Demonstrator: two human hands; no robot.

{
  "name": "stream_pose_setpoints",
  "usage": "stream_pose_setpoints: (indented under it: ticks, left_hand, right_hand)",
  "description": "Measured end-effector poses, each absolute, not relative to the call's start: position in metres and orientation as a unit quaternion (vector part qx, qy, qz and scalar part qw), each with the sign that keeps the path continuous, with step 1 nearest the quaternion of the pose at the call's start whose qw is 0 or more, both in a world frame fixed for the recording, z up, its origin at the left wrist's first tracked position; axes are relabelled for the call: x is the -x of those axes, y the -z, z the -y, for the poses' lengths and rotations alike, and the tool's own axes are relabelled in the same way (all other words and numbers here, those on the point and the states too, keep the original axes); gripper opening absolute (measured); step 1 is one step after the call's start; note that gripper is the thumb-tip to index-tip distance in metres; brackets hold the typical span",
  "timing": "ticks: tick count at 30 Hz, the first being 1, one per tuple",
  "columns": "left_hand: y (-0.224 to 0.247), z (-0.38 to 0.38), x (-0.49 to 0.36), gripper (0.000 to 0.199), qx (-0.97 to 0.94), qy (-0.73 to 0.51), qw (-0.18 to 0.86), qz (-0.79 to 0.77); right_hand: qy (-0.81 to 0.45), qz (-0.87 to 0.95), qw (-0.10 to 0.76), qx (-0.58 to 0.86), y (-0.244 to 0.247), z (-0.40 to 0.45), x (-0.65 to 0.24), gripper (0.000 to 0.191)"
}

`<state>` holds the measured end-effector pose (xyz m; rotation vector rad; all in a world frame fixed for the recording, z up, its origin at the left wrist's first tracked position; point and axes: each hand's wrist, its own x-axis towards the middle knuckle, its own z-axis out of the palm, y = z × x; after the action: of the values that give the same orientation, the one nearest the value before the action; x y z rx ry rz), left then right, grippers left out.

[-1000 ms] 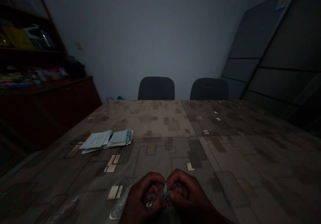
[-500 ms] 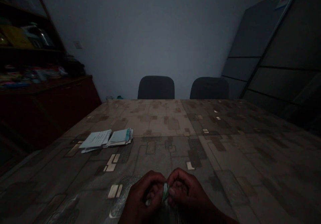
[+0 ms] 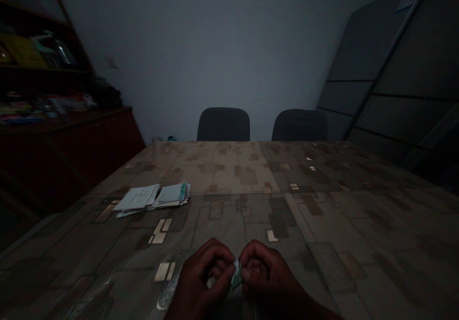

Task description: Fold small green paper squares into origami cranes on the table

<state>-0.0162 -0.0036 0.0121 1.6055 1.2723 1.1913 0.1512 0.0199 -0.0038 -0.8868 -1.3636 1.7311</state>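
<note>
Close to the table's near edge, a small pale green folded piece (image 3: 236, 276), which looks like paper, is pinched between my two hands. My left hand (image 3: 206, 277) grips its left side between thumb and forefinger, the other fingers curled in. From the right, my right hand (image 3: 267, 277) pinches the same piece with thumb and forefinger. The fingertips of both hands nearly meet above it. Its lower part and exact shape are hard to make out in the dim light.
Two loose stacks of paper slips (image 3: 138, 198) lie on the patterned tablecloth (image 3: 222, 176) to the left. Two dark chairs (image 3: 223, 125) stand behind the table's far edge. A dark red cabinet (image 3: 89, 143) with cluttered shelves is at the left, grey panels (image 3: 344, 71) at the right.
My left hand has shifted slightly left and turned a little. The green piece shows somewhat wider between the fingertips. My right hand stays almost in place.
</note>
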Motion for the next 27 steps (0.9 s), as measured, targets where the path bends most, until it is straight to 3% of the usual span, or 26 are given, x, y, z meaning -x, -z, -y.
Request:
stream_pose_setpoints:
  ticks: [6, 12, 16, 27]
  left_hand:
    - [-0.014, 0.005, 0.013, 0.008, -0.598, -0.491, 0.398, -0.493]
    - [-0.003, 0.006, 0.014, 0.003, -0.546, -0.504, 0.487, -0.459]
    - [0.007, 0.007, 0.016, 0.008, -0.536, -0.511, 0.520, -0.426]
    - [-0.009, 0.007, 0.016, 0.012, -0.649, -0.496, 0.362, -0.449]
  right_hand:
    - [-0.687, 0.528, 0.372, 0.332, 0.005, -0.020, -0.151, 0.037]
    - [-0.725, 0.502, 0.374, 0.285, 0.016, -0.023, -0.154, 0.043]
    - [-0.750, 0.470, 0.382, 0.266, 0.011, -0.021, -0.155, 0.036]
    - [-0.763, 0.467, 0.369, 0.251, 0.014, -0.022, -0.151, 0.041]
